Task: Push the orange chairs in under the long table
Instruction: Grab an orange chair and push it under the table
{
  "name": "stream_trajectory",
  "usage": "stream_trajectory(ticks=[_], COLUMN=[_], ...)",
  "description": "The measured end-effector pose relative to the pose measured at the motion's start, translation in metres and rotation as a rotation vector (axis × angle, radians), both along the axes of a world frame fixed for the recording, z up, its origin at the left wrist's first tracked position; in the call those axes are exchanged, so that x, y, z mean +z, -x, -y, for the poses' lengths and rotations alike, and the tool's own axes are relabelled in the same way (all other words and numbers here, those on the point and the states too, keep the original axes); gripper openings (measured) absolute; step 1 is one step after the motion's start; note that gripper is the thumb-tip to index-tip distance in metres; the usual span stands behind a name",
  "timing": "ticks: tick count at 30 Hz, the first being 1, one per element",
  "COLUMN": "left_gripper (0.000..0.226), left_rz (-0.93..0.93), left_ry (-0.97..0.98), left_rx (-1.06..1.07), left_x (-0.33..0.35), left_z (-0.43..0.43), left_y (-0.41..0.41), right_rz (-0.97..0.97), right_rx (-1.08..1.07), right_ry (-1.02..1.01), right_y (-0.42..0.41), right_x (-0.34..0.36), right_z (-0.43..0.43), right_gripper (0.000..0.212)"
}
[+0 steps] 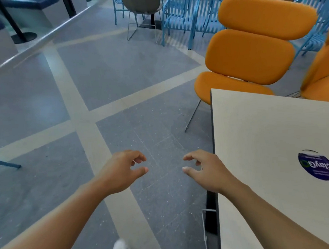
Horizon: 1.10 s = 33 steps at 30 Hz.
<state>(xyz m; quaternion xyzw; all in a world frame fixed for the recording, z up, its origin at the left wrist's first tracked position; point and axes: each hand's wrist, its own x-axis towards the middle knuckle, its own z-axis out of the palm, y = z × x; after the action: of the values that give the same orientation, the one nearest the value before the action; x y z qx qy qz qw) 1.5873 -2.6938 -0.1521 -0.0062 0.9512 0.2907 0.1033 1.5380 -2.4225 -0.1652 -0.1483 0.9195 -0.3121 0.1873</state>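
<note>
An orange padded chair [250, 54] on thin metal legs stands beyond the far corner of the long pale table [267, 136], its seat partly behind the table's edge. A second orange chair [323, 74] shows at the right edge, mostly cut off. My left hand [122, 171] and my right hand [202, 170] hover over the floor just left of the table, fingers loosely curled and holding nothing. Both hands are well short of the chairs.
A round blue sticker [316, 165] lies on the table top. Blue slatted metal chairs [189, 15] and a grey chair [141, 1] stand at the back. A blue leg [4, 163] pokes in at left. Grey tiled floor [107, 70] lies ahead.
</note>
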Motion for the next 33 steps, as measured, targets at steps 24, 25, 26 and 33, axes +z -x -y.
stream_trajectory(ticks=[24, 25, 26, 33], left_gripper=[0.039, 0.040, 0.041, 0.045], left_rz=[-0.005, -0.010, -0.021, -0.066], left_ry=[0.008, 0.009, 0.009, 0.026], left_rx=[-0.276, -0.288, -0.298, -0.350], left_x=[-0.012, -0.014, -0.015, -0.023], left_z=[0.237, 0.241, 0.243, 0.241], left_y=[0.409, 0.425, 0.439, 0.590], right_rz=[0.002, -0.002, -0.010, -0.044], right_rx=[-0.350, -0.351, -0.352, -0.363], right_ry=[0.037, 0.026, 0.021, -0.006], right_y=[0.341, 0.356, 0.368, 0.509], right_x=[-0.012, -0.012, -0.013, -0.028], right_z=[0.232, 0.236, 0.238, 0.245], right_gripper=[0.045, 0.045, 0.046, 0.049])
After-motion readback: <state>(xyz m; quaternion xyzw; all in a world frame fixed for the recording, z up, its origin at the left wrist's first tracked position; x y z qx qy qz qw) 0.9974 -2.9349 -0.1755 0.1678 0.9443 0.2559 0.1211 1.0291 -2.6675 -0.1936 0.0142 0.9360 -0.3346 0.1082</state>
